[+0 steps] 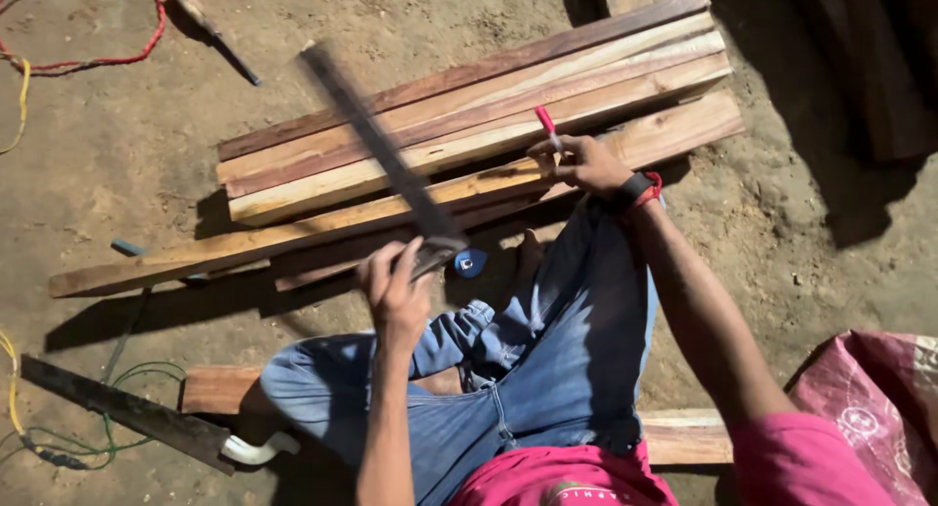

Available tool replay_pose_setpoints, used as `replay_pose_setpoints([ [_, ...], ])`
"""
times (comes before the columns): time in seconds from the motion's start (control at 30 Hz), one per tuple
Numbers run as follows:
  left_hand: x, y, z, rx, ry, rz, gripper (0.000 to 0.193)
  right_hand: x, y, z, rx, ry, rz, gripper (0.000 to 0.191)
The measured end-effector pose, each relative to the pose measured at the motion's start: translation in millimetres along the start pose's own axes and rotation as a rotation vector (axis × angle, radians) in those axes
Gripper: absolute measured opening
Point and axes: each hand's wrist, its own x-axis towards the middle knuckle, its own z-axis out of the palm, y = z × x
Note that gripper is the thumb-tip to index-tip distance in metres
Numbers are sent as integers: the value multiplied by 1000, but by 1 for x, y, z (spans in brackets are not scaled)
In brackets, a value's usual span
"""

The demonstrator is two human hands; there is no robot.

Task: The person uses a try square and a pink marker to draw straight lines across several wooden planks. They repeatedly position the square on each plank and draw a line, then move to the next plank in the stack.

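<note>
1. On the sandy ground in front of the seated person lies a stack of wooden planks [489, 115], reddish and pale boards laid side by side and running up toward the right.
2. The left hand [396, 286] is wrapped firmly around one end of a long dark metal square [376, 145], whose blade rises up and to the left over the planks; the blade looks blurred.
3. The right hand [576, 162] pinches a red marker [546, 125] between its fingers, tip pointing up, and rests on the edge of the nearest long plank [391, 213].
4. A dark watch with a red band [640, 189] sits on the right wrist.
5. A small blue tape measure [470, 263] lies on the ground just beside the metal square's lower end, between the left hand and the person's bare foot [529, 257].
6. The person wears blue jeans [547, 359] and a pink shirt [567, 477], and sits on a low wooden board [220, 389] that runs left to right under the legs.
7. At the upper left lie a red cord [98, 37] and a wooden-handled tool [210, 27]; green and yellow wires [59, 438] curl at the lower left beside a dark plank [127, 413].
8. A pink woven sack [879, 408] sits at the lower right.
</note>
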Motion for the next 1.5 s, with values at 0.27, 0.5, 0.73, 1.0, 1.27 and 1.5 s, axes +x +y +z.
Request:
replay_pose_setpoints([
  [0.27, 56, 13, 83, -230, -275, 151, 57, -11, 5, 8, 175, 135, -37, 31],
  [0.5, 63, 7, 91, -190, -319, 189, 54, -8, 16, 9, 197, 140, -44, 30],
  [0.73, 68, 11, 89, -183, -365, 173, 55, -5, 19, 10, 229, 167, -18, 28],
  [1.0, 71, 14, 86, -195, -365, 184, 55, -4, 24, 9, 216, 170, -17, 27],
  [1.27, 72, 17, 84, -122, -399, 177, 55, -7, 21, 13, 290, 165, -29, 25],
  [1.5, 74, 18, 84, -76, -402, 218, 54, -4, 14, 8, 205, 189, 11, 27],
])
